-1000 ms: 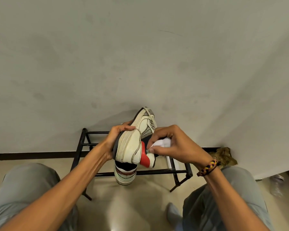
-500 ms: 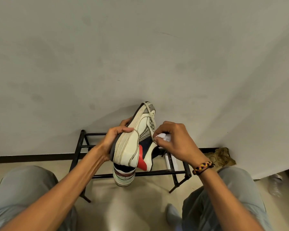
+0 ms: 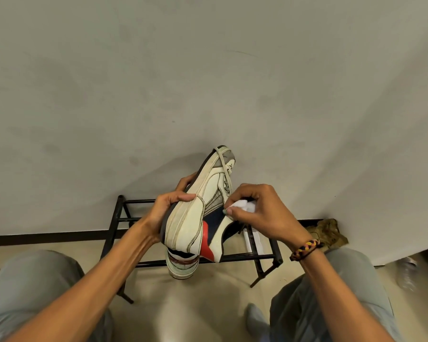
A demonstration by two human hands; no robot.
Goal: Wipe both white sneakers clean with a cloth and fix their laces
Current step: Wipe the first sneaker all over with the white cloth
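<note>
Wiping sneaker (image 3: 195,215) w/ cloth (image 3: 241,206), R hand (image 3: 260,213).

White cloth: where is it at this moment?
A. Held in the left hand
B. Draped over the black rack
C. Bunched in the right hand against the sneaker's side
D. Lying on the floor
C: the right hand pinches the white cloth against the held sneaker, which the left hand grips by the sole.

**Pale wall, tiled floor, metal rack**

A plain grey-white wall (image 3: 208,82) fills most of the view, with a dark baseboard (image 3: 47,236) along its foot. A black metal rack (image 3: 120,219) stands against it on a beige floor (image 3: 203,309). A crumpled brown thing, perhaps paper (image 3: 328,230), lies by the corner.
</note>
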